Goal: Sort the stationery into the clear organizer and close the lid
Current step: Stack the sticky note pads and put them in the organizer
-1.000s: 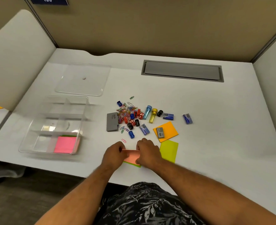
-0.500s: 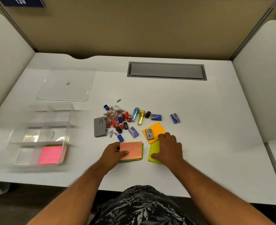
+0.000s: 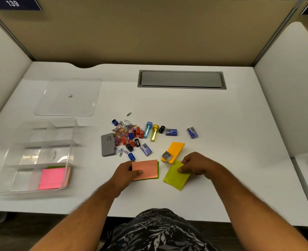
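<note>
My left hand (image 3: 126, 173) grips a salmon sticky-note pad (image 3: 146, 168) that lies on a green pad at the desk's front. My right hand (image 3: 196, 165) pinches the yellow-green sticky-note pad (image 3: 175, 176), tilted and lifted at one edge. An orange pad (image 3: 175, 149) with a small grey staple box (image 3: 167, 157) on it lies just behind. The clear organizer (image 3: 8, 178) sits at the left, holding a pink pad (image 3: 51, 178) over a green one in its front compartment. Its clear lid (image 3: 68, 96) lies flat behind it.
A heap of coloured paper clips (image 3: 124, 132), small sharpeners, a grey box (image 3: 108, 144), blue and yellow tubes (image 3: 151, 132) and blue staple boxes (image 3: 192, 132) lies mid-desk. A grey cable hatch (image 3: 181, 79) is set in the back. Partition walls stand left, right and behind.
My right hand left the salmon pad, went right to the yellow-green pad and has pinched and tilted it. My left hand still holds the salmon pad. The view shifted right.
</note>
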`<state>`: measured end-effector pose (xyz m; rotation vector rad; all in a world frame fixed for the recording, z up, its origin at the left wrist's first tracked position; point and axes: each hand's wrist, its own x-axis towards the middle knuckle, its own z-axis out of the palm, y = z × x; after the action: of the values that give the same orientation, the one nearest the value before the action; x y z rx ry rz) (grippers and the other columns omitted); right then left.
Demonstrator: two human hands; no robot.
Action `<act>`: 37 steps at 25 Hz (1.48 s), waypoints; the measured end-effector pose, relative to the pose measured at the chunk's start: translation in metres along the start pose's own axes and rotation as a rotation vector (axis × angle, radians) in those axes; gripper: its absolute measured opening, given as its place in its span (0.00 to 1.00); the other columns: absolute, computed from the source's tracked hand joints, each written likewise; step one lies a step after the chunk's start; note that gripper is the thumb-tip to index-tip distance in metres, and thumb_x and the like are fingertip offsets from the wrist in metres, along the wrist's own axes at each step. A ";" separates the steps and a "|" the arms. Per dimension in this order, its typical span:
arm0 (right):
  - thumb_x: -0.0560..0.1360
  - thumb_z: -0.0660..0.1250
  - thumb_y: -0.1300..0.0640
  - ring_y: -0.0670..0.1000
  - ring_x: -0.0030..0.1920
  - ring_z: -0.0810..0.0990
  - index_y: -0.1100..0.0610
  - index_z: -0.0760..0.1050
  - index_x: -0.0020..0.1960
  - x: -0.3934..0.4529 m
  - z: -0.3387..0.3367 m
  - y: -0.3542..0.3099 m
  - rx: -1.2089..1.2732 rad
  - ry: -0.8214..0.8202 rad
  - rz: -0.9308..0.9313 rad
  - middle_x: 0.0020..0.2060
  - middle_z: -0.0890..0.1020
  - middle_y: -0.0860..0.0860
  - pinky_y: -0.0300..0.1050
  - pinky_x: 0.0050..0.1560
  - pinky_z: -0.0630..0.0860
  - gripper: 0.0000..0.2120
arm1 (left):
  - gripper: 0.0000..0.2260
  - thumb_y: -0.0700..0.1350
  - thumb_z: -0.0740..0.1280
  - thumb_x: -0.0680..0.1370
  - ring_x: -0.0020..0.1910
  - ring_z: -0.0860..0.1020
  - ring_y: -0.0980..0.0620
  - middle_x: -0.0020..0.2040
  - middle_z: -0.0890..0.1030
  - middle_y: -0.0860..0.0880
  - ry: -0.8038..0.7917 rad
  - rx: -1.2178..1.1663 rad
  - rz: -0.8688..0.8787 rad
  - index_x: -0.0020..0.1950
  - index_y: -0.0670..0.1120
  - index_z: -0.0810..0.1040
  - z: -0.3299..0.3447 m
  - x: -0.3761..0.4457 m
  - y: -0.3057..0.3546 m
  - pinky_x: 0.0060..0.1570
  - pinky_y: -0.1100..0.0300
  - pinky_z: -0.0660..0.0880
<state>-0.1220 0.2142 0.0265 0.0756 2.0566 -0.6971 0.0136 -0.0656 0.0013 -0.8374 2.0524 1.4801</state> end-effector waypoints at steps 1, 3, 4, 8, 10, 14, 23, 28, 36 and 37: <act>0.71 0.81 0.53 0.50 0.42 0.77 0.53 0.81 0.45 -0.001 -0.010 -0.001 0.055 0.000 0.013 0.41 0.80 0.52 0.42 0.41 0.73 0.10 | 0.22 0.48 0.72 0.79 0.60 0.77 0.48 0.65 0.77 0.49 0.006 -0.013 -0.028 0.71 0.47 0.73 0.000 0.001 0.001 0.62 0.53 0.73; 0.72 0.80 0.52 0.49 0.47 0.78 0.52 0.82 0.47 -0.002 -0.029 -0.005 0.085 -0.022 0.040 0.46 0.82 0.51 0.43 0.44 0.74 0.09 | 0.25 0.48 0.72 0.79 0.57 0.77 0.52 0.62 0.77 0.51 -0.002 -0.056 -0.054 0.74 0.45 0.71 0.000 0.003 0.005 0.55 0.58 0.74; 0.72 0.80 0.52 0.50 0.50 0.79 0.52 0.82 0.47 -0.001 -0.038 -0.008 0.076 -0.052 0.043 0.48 0.83 0.51 0.44 0.46 0.75 0.09 | 0.25 0.47 0.73 0.79 0.55 0.77 0.54 0.60 0.77 0.52 -0.013 -0.071 -0.060 0.74 0.45 0.72 0.000 0.005 0.008 0.49 0.61 0.74; 0.72 0.80 0.53 0.50 0.50 0.81 0.52 0.84 0.50 -0.002 -0.065 -0.020 -0.010 -0.166 0.038 0.50 0.84 0.52 0.45 0.49 0.78 0.09 | 0.23 0.46 0.73 0.79 0.54 0.78 0.54 0.60 0.78 0.51 -0.030 -0.082 -0.069 0.72 0.45 0.73 0.004 0.008 0.011 0.41 0.65 0.75; 0.72 0.81 0.53 0.52 0.52 0.81 0.51 0.84 0.51 -0.002 -0.081 -0.022 -0.112 -0.182 0.055 0.53 0.84 0.53 0.46 0.50 0.80 0.11 | 0.21 0.45 0.72 0.79 0.54 0.78 0.54 0.62 0.79 0.49 -0.033 -0.084 -0.072 0.71 0.45 0.74 0.005 0.009 0.010 0.40 0.66 0.75; 0.72 0.81 0.54 0.52 0.52 0.83 0.49 0.83 0.50 -0.001 -0.103 -0.020 -0.194 -0.103 0.044 0.52 0.84 0.52 0.46 0.46 0.81 0.10 | 0.22 0.44 0.73 0.78 0.53 0.79 0.53 0.60 0.79 0.49 -0.027 -0.097 -0.096 0.71 0.44 0.74 0.005 0.010 0.009 0.37 0.68 0.76; 0.68 0.80 0.50 0.56 0.61 0.80 0.52 0.78 0.61 0.026 -0.032 -0.026 -0.359 0.307 -0.123 0.61 0.81 0.54 0.48 0.55 0.78 0.25 | 0.14 0.44 0.75 0.77 0.48 0.78 0.57 0.51 0.80 0.56 -0.016 -0.090 -0.115 0.60 0.51 0.75 0.006 0.013 0.009 0.28 0.74 0.72; 0.61 0.82 0.37 0.57 0.66 0.75 0.48 0.69 0.66 0.025 -0.005 -0.028 -0.571 0.368 -0.026 0.64 0.75 0.53 0.55 0.60 0.77 0.41 | 0.16 0.44 0.75 0.77 0.49 0.79 0.56 0.52 0.80 0.55 -0.018 -0.104 -0.113 0.62 0.48 0.76 0.007 0.012 0.011 0.29 0.74 0.73; 0.69 0.80 0.48 0.58 0.65 0.77 0.56 0.71 0.69 0.034 -0.026 -0.036 -0.402 0.242 -0.071 0.69 0.76 0.56 0.50 0.60 0.76 0.35 | 0.23 0.45 0.71 0.80 0.58 0.77 0.51 0.68 0.78 0.48 -0.038 -0.104 -0.092 0.74 0.44 0.72 0.004 0.004 0.012 0.59 0.56 0.70; 0.69 0.81 0.51 0.59 0.65 0.77 0.57 0.70 0.71 0.032 -0.033 -0.035 -0.300 0.266 -0.104 0.70 0.75 0.57 0.52 0.60 0.77 0.35 | 0.23 0.44 0.70 0.81 0.58 0.77 0.51 0.68 0.77 0.48 -0.037 -0.115 -0.089 0.75 0.44 0.71 0.002 0.002 0.012 0.58 0.57 0.70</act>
<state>-0.1763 0.1950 0.0299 -0.1175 2.4141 -0.4518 0.0039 -0.0616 0.0072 -0.9267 1.8929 1.5639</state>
